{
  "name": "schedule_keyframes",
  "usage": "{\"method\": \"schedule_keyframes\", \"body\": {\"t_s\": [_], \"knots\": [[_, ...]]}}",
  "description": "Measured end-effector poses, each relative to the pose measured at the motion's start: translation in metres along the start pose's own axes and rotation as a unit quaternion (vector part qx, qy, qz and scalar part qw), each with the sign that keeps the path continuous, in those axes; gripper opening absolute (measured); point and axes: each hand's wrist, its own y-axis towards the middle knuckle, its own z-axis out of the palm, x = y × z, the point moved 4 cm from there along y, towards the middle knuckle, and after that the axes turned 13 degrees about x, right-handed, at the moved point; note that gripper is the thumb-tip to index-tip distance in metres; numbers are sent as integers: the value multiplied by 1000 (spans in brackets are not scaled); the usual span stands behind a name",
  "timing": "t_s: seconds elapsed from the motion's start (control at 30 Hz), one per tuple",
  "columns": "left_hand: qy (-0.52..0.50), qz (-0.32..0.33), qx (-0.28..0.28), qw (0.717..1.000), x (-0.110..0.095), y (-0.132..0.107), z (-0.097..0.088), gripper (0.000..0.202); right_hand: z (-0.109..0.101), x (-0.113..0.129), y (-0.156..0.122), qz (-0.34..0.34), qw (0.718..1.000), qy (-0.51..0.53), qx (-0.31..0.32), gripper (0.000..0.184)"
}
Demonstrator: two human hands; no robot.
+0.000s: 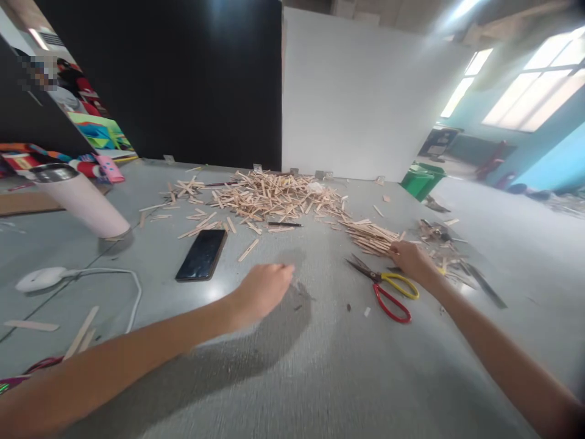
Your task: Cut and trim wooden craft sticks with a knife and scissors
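My left hand [265,286] hovers over the middle of the table, slightly blurred, its fingers drawn together in a pinch. Whatever it holds, if anything, is too small or hidden to make out. At the right, my right hand [412,262] has its fingers curled at the end of a bundle of wooden craft sticks [370,236], which lie roughly side by side. Just below that hand rests a pair of scissors [376,277] with one yellow and one red handle, blades parted. A large loose heap of craft sticks [260,198] spreads behind, with a black pen [284,224] in front of it.
A black phone [202,256] lies left of centre. Further left are a pale pink tumbler [86,204] and a white device [42,278] with a cable. Black [196,79] and white [351,91] boards stand at the back. Dark scraps [439,235] and a green bin [418,180] are at right.
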Motion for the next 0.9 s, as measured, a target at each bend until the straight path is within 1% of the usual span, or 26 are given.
{"method": "schedule_keyframes", "body": {"t_s": [0.1,0.13,0.17,0.23,0.27,0.3,0.37,0.43,0.5,0.53,0.6,0.63,0.7,0.77,0.8,0.87,0.9], "knots": [[5,9,32,999,-19,-9,14,20,-6,6,8,30,998,-14,51,34],[8,6,43,999,-21,-9,17,19,-9,9,8,37,997,-20,58,39],[12,-2,53,999,-19,-9,19,17,-12,13,7,42,997,-26,59,39],[24,-33,70,997,-7,-4,18,12,-20,24,2,45,997,-38,45,27],[31,-56,75,995,3,0,17,17,-24,31,-1,41,998,-41,28,18],[37,-83,78,993,15,4,14,27,-27,39,-5,33,999,-42,7,18],[47,-134,76,987,40,12,9,37,-33,59,-16,5,999,-33,-39,29],[50,-167,72,982,59,18,6,40,-36,82,-27,-46,996,-9,-71,32],[46,-173,73,981,67,21,7,39,-37,107,-40,-110,990,26,-79,31],[44,-171,72,982,68,21,10,39,-37,119,-47,-141,986,46,-79,31],[39,-156,62,985,61,19,15,39,-38,141,-60,-188,976,86,-70,27],[37,-145,55,987,55,17,18,39,-39,149,-66,-206,969,124,-60,26],[32,-116,36,992,39,13,21,33,-39,161,-75,-228,940,256,0,18],[23,-77,11,997,19,7,22,22,-38,168,-80,-220,902,367,63,12],[16,-52,-3,999,9,4,22,18,-37,171,-82,-212,884,406,94,12],[-5,17,-17,1000,-14,-4,23,18,-35,177,-86,-198,848,468,150,17],[-18,47,-19,999,-24,-8,24,22,-33,181,-90,-192,830,494,174,21]]}}
